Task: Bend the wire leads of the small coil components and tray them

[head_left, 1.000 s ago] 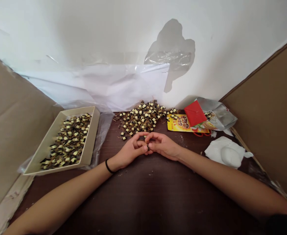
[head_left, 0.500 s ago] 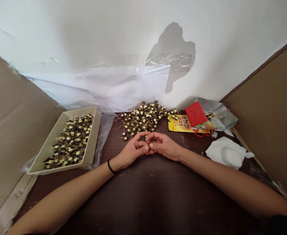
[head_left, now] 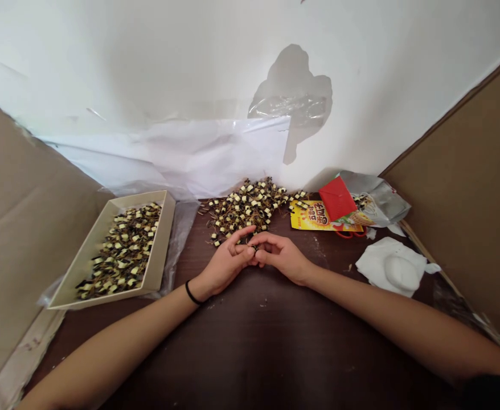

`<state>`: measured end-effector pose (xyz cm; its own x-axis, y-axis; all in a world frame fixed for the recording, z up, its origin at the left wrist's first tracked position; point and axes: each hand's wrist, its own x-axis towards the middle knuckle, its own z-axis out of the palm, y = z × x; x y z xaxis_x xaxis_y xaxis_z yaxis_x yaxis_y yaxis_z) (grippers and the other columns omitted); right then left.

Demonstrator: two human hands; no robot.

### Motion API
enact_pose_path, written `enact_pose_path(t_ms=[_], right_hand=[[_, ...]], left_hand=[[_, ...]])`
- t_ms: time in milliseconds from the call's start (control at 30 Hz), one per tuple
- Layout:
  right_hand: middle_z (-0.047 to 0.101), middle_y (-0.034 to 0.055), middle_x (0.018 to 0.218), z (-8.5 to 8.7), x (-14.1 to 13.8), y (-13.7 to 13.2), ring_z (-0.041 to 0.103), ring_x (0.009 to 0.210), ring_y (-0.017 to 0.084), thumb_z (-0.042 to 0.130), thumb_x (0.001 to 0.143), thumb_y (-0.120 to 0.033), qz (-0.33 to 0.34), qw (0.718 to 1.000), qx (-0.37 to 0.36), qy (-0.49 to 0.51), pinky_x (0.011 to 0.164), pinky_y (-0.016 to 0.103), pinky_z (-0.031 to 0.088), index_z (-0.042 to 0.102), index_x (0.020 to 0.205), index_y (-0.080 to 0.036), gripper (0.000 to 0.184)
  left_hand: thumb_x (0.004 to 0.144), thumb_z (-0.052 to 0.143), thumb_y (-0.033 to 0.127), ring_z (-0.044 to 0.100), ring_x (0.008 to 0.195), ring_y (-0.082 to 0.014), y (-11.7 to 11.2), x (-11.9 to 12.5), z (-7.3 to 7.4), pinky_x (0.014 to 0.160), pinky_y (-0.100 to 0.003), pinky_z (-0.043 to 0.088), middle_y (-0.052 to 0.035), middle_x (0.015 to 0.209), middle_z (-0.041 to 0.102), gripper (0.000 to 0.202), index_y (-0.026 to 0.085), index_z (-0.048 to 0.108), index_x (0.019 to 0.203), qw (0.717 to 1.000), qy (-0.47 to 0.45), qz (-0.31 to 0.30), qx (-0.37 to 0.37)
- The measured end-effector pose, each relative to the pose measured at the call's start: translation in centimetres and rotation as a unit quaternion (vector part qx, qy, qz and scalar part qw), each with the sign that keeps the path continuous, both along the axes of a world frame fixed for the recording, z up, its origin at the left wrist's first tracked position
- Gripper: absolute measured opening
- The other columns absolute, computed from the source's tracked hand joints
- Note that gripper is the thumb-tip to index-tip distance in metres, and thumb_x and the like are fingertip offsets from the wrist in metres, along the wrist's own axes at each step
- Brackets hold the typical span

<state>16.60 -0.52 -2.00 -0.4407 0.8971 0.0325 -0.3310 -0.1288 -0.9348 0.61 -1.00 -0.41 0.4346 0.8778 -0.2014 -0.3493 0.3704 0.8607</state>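
My left hand and my right hand meet above the middle of the dark table. Pinched between the fingertips of both is a small dark coil with thin wire, mostly covered by the fingers. Just beyond the hands lies a loose pile of small black-and-yellow wire-wound coils with copper-coloured leads. To the left, a cream box holds many similar coils. A black band circles my left wrist.
Right of the pile lie a yellow packet, a red packet, a silver bag and red scissor handles. White tissue with a round white object sits nearer. Cardboard panels flank the table; a white wall stands behind.
My right fingers have curled over the coil, and my left index finger has lifted and straightened. The whole view has shifted slightly; the box and pile look unchanged.
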Motion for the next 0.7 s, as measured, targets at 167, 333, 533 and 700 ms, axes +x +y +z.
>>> enact_pose_path(t_ms=[167,333,533,700], right_hand=[[0.061,-0.002,0.073,0.1,0.4,0.5,0.056,0.064,0.01,0.076,0.068,-0.037,0.02,0.988,-0.121,0.094,0.066,0.028,0.047,0.063,0.087,-0.017,0.03],[0.063,0.002,0.086,0.4,0.8,1.0,0.059,0.075,0.011,0.076,0.069,-0.032,0.056,0.979,-0.158,0.113,0.067,0.026,0.047,0.064,0.086,-0.016,0.026],[0.062,0.0006,0.083,0.3,0.7,1.1,0.059,0.077,0.011,0.079,0.066,-0.029,0.067,0.979,-0.168,0.094,0.068,0.026,0.048,0.064,0.083,-0.016,0.026],[0.062,-0.0015,0.075,0.0,0.8,1.1,0.057,0.069,0.009,0.079,0.065,-0.03,0.083,0.979,-0.167,0.081,0.065,0.025,0.046,0.063,0.085,-0.016,0.029]], left_hand=[[0.077,0.069,0.034,0.066,0.074,-0.0162,0.2,-0.2,0.2,0.072,-0.03,0.051,-0.0064,0.08,0.071,0.055,0.017,0.047,0.124,1.0,0.0,-0.017,-0.016],[0.08,0.064,0.034,0.06,0.059,-0.0116,0.3,-0.2,0.1,0.048,-0.018,0.044,-0.0021,0.07,0.068,0.033,0.017,0.052,0.105,0.994,0.07,0.071,0.048],[0.083,0.058,0.035,0.046,0.043,-0.0073,0.0,-0.4,0.3,0.042,-0.017,0.037,0.0058,0.051,0.054,0.021,0.017,0.054,0.092,0.947,0.257,0.112,0.155],[0.084,0.057,0.035,0.052,0.049,-0.0089,-0.2,-0.4,0.5,0.047,-0.018,0.041,0.0036,0.057,0.057,0.022,0.016,0.056,0.094,0.928,0.307,0.072,0.199]])
